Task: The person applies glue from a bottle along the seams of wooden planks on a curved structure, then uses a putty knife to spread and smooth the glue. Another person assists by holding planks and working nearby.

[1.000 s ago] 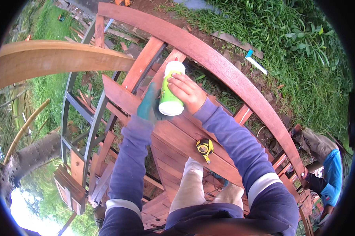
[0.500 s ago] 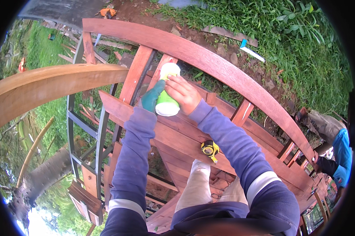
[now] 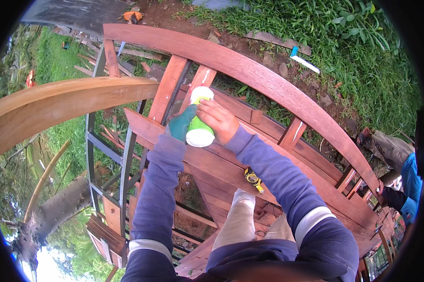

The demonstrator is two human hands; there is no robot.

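A white-and-green squeeze bottle (image 3: 200,136) is gripped between both my hands, its far end over a short reddish wooden slat (image 3: 205,75). My left hand (image 3: 180,124), in a green glove, closes on the bottle's left side. My bare right hand (image 3: 217,120) wraps its right side with the fingers across the label. A white streak shows on the slat just beyond the bottle, and another marks the slat (image 3: 293,133) to the right. These slats meet a long curved wooden rail (image 3: 249,70). The bottle's tip is hidden.
A yellow-and-black tape measure (image 3: 253,178) lies on the lower wooden rail (image 3: 221,168), beside my right forearm. A pale curved beam (image 3: 75,96) comes in from the left, above a dark metal frame (image 3: 122,183). At the far right, another person's hand (image 3: 379,188) touches the curved rail.
Both hands have drawn the bottle back toward me along the slat. More of the white streak now shows beyond it. The whole view has shifted slightly.
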